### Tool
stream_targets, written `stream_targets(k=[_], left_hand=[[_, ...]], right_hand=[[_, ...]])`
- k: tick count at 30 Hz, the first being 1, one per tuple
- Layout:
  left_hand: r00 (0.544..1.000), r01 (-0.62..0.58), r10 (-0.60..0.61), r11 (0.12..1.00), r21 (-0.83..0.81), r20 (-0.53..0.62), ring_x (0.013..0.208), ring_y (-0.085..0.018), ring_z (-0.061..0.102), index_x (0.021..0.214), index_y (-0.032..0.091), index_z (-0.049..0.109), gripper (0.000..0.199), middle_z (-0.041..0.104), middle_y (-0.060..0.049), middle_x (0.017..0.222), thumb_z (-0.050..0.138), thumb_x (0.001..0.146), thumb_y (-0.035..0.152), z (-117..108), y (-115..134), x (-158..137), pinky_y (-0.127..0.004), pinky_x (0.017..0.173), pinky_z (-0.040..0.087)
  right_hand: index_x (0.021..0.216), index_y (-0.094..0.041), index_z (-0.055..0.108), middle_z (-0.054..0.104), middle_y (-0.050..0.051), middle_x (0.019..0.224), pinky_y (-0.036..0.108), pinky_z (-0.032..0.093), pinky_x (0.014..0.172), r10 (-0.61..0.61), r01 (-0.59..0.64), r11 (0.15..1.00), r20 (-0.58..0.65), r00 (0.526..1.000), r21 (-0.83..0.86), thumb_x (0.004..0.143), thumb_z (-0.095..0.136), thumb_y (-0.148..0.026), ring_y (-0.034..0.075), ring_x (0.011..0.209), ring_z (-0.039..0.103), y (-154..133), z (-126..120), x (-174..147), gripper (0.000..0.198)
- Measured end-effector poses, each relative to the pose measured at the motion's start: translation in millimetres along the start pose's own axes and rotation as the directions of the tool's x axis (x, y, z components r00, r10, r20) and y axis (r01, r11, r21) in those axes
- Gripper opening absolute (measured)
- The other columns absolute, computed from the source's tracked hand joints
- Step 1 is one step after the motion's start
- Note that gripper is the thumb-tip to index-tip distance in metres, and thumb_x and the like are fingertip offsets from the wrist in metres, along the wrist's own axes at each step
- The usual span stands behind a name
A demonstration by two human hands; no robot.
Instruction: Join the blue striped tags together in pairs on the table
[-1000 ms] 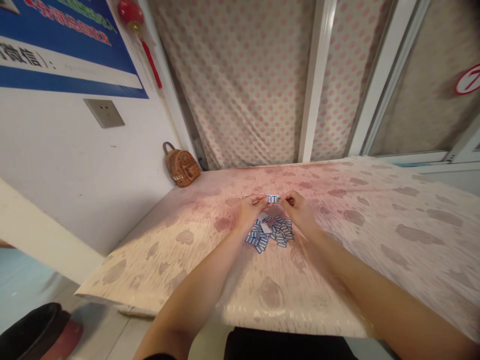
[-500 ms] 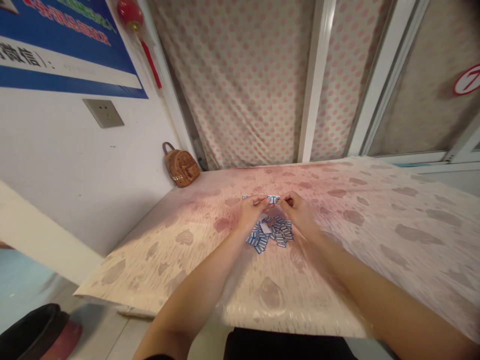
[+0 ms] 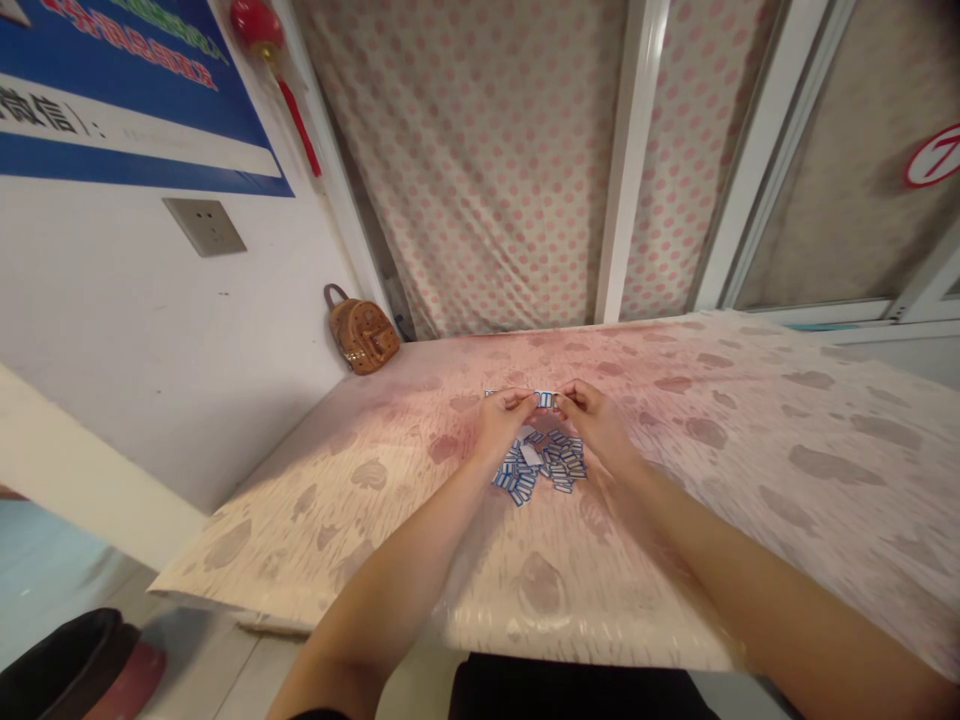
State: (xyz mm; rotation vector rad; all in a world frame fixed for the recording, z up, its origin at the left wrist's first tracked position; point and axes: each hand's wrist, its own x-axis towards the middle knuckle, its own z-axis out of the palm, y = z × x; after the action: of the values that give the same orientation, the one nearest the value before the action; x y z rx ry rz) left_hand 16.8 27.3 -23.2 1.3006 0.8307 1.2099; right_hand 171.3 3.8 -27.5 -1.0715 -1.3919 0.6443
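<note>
Between my two hands stretches a short strip of small white pieces with blue edges (image 3: 546, 400), just beyond a loose pile. My left hand (image 3: 506, 415) is closed, its thumb and fingers pinching the strip's left part. At the right end, my right hand (image 3: 592, 408) pinches it between thumb and forefinger. The pile of small blue-edged pieces (image 3: 517, 485) lies on the table nearer to me, below both hands. A plain white piece (image 3: 531, 456) rests on top of the pile. The pieces are too small for me to tell what they are.
A patterned cloth (image 3: 360, 560) covers the table. A brown backpack-shaped pouch (image 3: 366, 335) stands at the far left corner against the wall. Behind the table hangs a dotted curtain (image 3: 487, 180). A dark bin (image 3: 67, 660) is on the floor at lower left.
Both hands stay almost where they were, still pinching the strip. The pile looks unchanged, and the view has shifted very slightly.
</note>
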Motion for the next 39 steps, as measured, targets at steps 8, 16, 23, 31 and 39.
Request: stream_targets(k=[8, 16, 23, 31, 39], left_hand=[[0.998, -0.061, 0.063, 0.995, 0.083, -0.022, 0.068, -0.012, 0.066, 0.085, 0.014, 0.072, 0.021, 0.072, -0.004, 0.076, 0.074, 0.076, 0.033, -2, 4, -2, -0.021, 0.064, 0.051], [0.97, -0.067, 0.092, 0.991, 0.118, -0.224, 0.061, -0.013, 0.063, 0.072, 0.012, 0.07, 0.017, 0.07, -0.004, 0.067, 0.074, 0.072, 0.029, -21, 9, 11, -0.022, 0.058, 0.049], [0.966, -0.084, 0.105, 0.992, 0.096, -0.236, 0.06, -0.012, 0.063, 0.074, 0.013, 0.071, 0.013, 0.069, -0.004, 0.066, 0.074, 0.072, 0.026, -27, 11, 12, -0.021, 0.058, 0.049], [0.97, -0.033, 0.055, 0.995, 0.099, -0.237, 0.059, -0.011, 0.064, 0.075, 0.012, 0.072, 0.008, 0.069, -0.003, 0.064, 0.071, 0.073, 0.02, -26, 10, 13, -0.02, 0.057, 0.049], [0.971, -0.006, 0.03, 0.995, 0.104, -0.239, 0.059, -0.011, 0.063, 0.073, 0.012, 0.071, 0.006, 0.069, -0.003, 0.064, 0.073, 0.073, 0.018, -25, 12, 12, -0.021, 0.057, 0.049]], right_hand=[[0.072, -0.022, 0.056, 0.058, -0.001, 0.063, 0.028, 0.043, 0.059, 0.005, -0.005, 1.0, 0.021, 1.0, 0.0, 0.078, 0.058, -0.039, 0.016, 0.06, 0.055, 1, -1, 3, 0.019], [0.071, -0.02, 0.058, 0.064, 0.001, 0.067, 0.024, 0.041, 0.061, 0.122, -0.058, 0.885, 0.11, 0.986, -0.461, 0.074, 0.056, -0.025, 0.014, 0.063, 0.057, 22, -25, 12, 0.006], [0.08, -0.02, 0.061, 0.066, 0.003, 0.079, 0.026, 0.043, 0.063, 0.22, 0.107, 0.815, 0.475, 0.852, -0.569, 0.07, 0.065, -0.024, 0.017, 0.071, 0.06, 8, -17, 3, 0.012], [0.084, -0.019, 0.061, 0.066, 0.003, 0.079, 0.026, 0.039, 0.062, 0.275, 0.156, 0.785, 0.563, 0.779, -0.6, 0.073, 0.063, -0.021, 0.018, 0.072, 0.059, 6, -17, 2, 0.011], [0.08, -0.018, 0.061, 0.066, 0.002, 0.071, 0.025, 0.04, 0.062, 0.245, 0.082, 0.85, 0.527, 0.814, -0.52, 0.077, 0.054, -0.019, 0.017, 0.069, 0.059, 12, -24, 9, 0.008]])
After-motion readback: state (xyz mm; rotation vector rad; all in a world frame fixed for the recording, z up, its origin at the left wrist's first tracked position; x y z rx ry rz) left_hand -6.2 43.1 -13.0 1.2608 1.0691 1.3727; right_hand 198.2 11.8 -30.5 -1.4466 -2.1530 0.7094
